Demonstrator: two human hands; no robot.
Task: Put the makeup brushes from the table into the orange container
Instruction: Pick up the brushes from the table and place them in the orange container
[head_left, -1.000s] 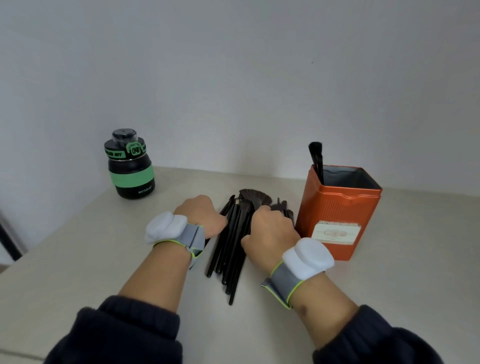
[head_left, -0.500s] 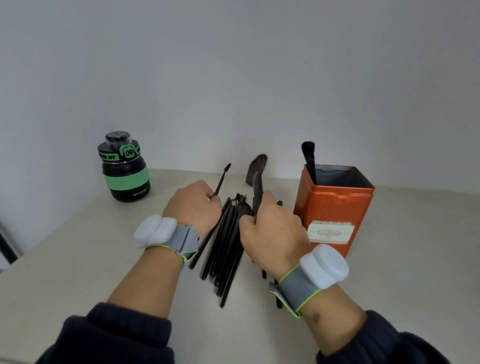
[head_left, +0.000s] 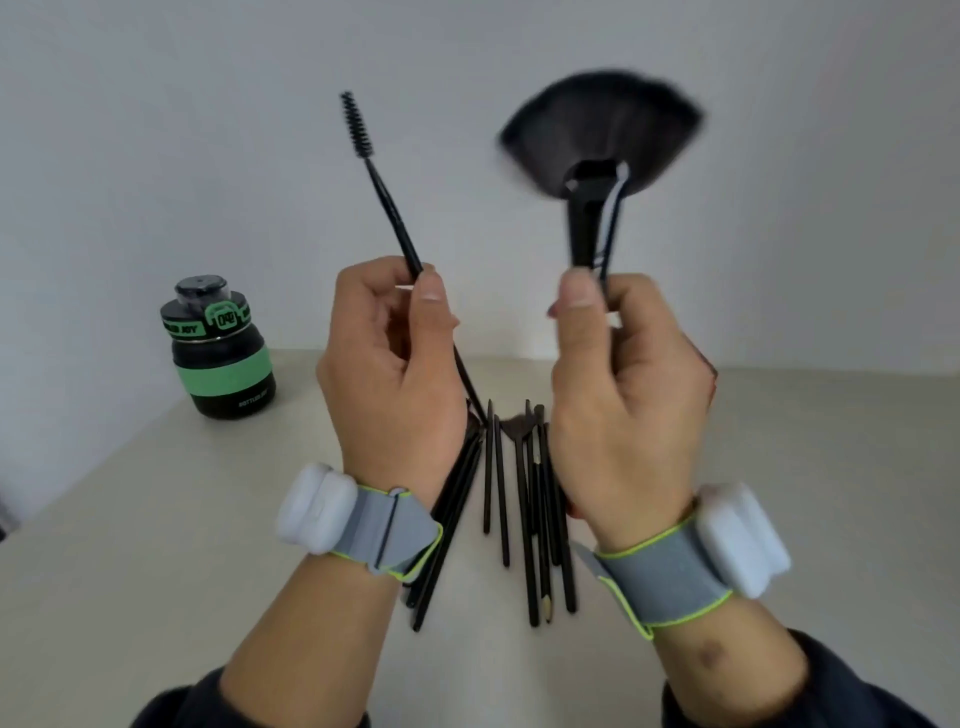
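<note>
Pinching a spoolie brush (head_left: 382, 192), left hand (head_left: 387, 358); right hand (head_left: 623, 379) clasps fan brush (head_left: 597, 150).

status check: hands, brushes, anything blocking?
Left hand shut on spoolie brush, raised. Right hand shut on fan brush, raised. Remaining brushes on table. Orange container out of view; nothing seen blocking.

Both hands, left (head_left: 387, 364) and right (head_left: 626, 384), raised, fingers pinched closed.
</note>
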